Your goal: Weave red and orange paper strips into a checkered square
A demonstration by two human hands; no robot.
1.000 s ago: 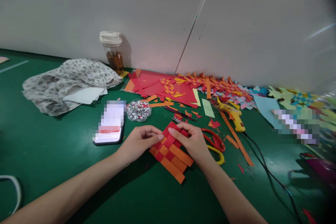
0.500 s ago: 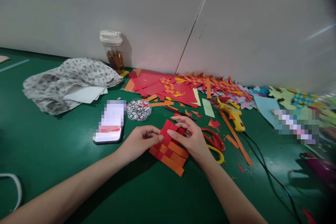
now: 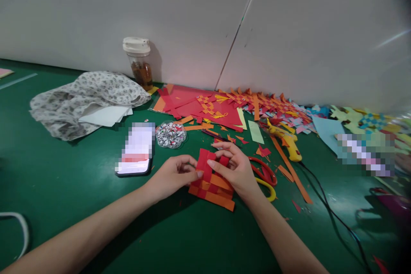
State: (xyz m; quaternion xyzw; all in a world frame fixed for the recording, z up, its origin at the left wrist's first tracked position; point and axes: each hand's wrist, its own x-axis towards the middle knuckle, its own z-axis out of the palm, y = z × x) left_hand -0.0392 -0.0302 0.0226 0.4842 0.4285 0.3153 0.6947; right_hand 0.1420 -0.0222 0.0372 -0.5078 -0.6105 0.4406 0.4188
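Between my hands is a small piece of woven paper strips, red running one way and orange the other. My left hand pinches its left edge between thumb and fingers. On the upper right, my right hand grips the red strips, thumb in front and the other fingers behind. The undersides of the fingers are partly hidden by the paper. Just right of my right hand lie scissors with red and yellow handles, their blades mostly out of sight.
A phone and a clear flower-shaped box of googly eyes lie to the left. Behind them are a patterned cloth and a lidded cup. At right, a yellow glue gun trails a black cord among paper scraps and woven pieces.
The woven paper has turned slightly, its lower orange edge now lying flatter and further right. Both hands keep hold of it and have shifted a little to the right.
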